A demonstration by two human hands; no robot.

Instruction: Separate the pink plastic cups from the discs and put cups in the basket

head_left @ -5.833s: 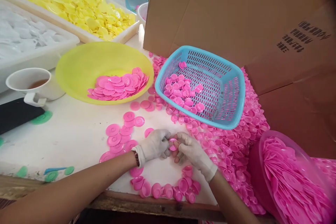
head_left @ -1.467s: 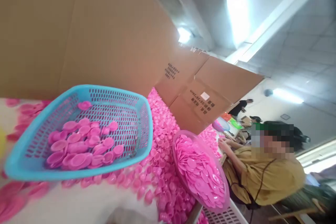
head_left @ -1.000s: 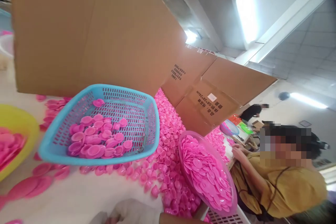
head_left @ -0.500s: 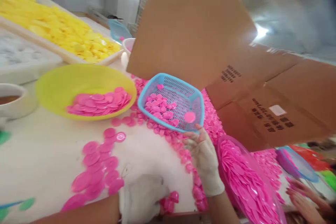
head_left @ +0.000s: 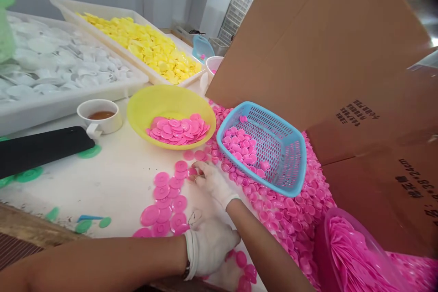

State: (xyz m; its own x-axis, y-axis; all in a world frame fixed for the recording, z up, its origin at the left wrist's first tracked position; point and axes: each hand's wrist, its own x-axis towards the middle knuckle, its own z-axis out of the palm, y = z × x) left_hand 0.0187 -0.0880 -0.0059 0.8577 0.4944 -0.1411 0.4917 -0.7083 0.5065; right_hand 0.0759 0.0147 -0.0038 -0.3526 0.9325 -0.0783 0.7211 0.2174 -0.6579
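My right hand (head_left: 214, 185), in a white glove with bare fingertips, reaches to the top of a strip of flat pink discs (head_left: 164, 212) on the white table. Its thumb and fingers close on a small pink disc (head_left: 192, 173). My left hand (head_left: 212, 244), gloved too, is curled near the table's front edge. Its fingers are turned away, so what they hold is hidden. Loose small pink cups (head_left: 241, 259) lie just beside it. A blue basket (head_left: 289, 146) with pink cups (head_left: 239, 143) inside rests on a pink heap, right of my right hand.
A yellow bowl (head_left: 150, 100) holds pink discs. Behind it stand a white mug (head_left: 111, 123) and trays of white pieces (head_left: 44, 68) and yellow pieces (head_left: 147, 45). A large cardboard box (head_left: 308, 45) blocks the right. Nearby are a pink tub (head_left: 321, 232) and a black object (head_left: 44, 146).
My right hand has moved from the basket's near rim leftward to the disc strip. A pink disc in the basket near that hand no longer shows there. The view has swung left.
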